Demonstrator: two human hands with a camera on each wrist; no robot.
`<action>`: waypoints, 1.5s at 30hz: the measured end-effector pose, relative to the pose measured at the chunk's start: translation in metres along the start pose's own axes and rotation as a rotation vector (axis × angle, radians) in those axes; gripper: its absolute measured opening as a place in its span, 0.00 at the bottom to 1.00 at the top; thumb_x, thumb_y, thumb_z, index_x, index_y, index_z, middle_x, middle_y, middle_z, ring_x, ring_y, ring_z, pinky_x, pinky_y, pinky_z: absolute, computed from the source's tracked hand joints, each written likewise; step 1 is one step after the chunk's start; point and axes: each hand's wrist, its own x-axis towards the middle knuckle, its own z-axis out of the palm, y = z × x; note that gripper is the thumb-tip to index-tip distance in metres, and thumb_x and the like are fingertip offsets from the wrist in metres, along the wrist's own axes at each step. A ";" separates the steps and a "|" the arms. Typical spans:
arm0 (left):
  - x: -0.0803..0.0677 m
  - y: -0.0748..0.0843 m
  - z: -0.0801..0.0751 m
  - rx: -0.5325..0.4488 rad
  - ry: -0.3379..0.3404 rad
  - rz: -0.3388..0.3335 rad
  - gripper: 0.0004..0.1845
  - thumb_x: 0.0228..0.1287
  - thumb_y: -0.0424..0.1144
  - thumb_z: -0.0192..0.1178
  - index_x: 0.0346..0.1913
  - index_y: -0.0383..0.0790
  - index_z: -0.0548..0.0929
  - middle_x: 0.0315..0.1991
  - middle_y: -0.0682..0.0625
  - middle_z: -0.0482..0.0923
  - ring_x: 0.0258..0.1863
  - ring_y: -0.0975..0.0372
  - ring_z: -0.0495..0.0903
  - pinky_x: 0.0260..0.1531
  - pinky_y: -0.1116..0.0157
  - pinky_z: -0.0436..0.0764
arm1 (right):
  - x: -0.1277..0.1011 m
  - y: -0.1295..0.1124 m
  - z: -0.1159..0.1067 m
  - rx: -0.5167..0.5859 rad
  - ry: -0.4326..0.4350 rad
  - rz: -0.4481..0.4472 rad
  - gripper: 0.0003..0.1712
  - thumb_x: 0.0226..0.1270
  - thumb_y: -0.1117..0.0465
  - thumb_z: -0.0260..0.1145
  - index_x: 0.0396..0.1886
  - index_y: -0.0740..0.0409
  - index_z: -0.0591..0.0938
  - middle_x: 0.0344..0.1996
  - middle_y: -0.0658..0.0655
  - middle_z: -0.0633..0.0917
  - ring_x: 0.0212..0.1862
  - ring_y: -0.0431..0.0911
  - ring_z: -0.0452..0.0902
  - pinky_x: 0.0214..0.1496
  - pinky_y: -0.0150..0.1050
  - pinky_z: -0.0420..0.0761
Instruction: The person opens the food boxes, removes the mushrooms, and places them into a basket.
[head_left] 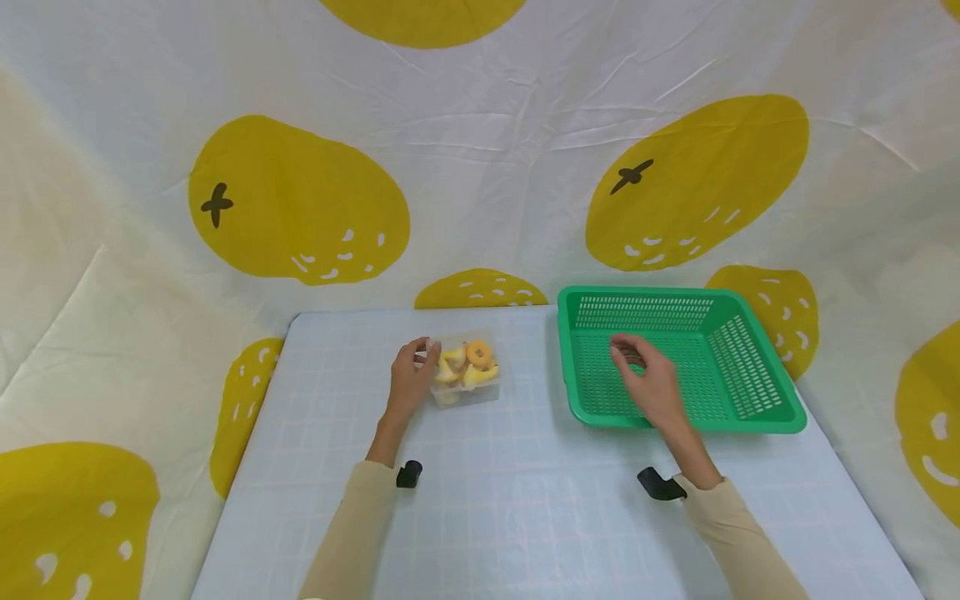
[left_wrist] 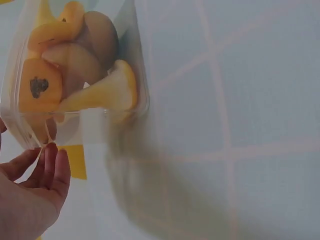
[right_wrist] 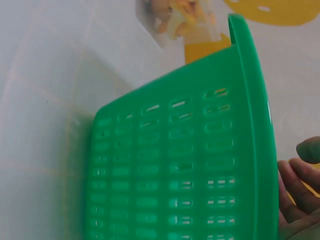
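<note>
Head view showed the left hand (head_left: 411,379) with relaxed fingers touching the clear box (head_left: 467,371) of toy fruit near the table's far edge, not lifted. The right hand (head_left: 651,385) hovered loosely curled, holding nothing, over the empty green basket (head_left: 757,392); everything was left to do.

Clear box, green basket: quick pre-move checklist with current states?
1. Left hand on the clear box: ok, fingertips touch its left side; a full grip cannot be told.
2. Box upright on the table: ok.
3. Box lid closed: cannot tell.
4. Basket free of contents: ok, nothing shows inside.
5. Right hand holds nothing: ok, it hovers over the basket's near-left part, fingers loosely curled.
6. Table between box and basket clear: ok.
</note>
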 end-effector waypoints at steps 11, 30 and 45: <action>-0.003 0.000 0.002 -0.109 0.007 -0.164 0.25 0.72 0.49 0.65 0.63 0.36 0.80 0.59 0.44 0.79 0.47 0.55 0.76 0.40 0.67 0.76 | -0.002 -0.019 0.017 0.157 -0.061 0.125 0.15 0.78 0.61 0.64 0.59 0.61 0.82 0.52 0.62 0.85 0.52 0.39 0.81 0.54 0.23 0.77; -0.030 -0.001 0.010 -0.166 0.050 -0.212 0.27 0.68 0.52 0.69 0.62 0.37 0.81 0.58 0.44 0.80 0.43 0.57 0.76 0.35 0.69 0.75 | -0.025 -0.092 0.058 0.368 -0.136 0.088 0.11 0.73 0.73 0.64 0.53 0.71 0.82 0.41 0.66 0.86 0.37 0.42 0.84 0.40 0.38 0.86; -0.052 -0.002 0.016 -0.197 0.056 -0.177 0.30 0.69 0.55 0.67 0.65 0.38 0.79 0.60 0.44 0.78 0.45 0.56 0.76 0.37 0.68 0.77 | -0.071 -0.065 0.123 0.455 -0.334 0.236 0.13 0.75 0.61 0.67 0.50 0.67 0.84 0.39 0.68 0.87 0.37 0.58 0.86 0.39 0.44 0.87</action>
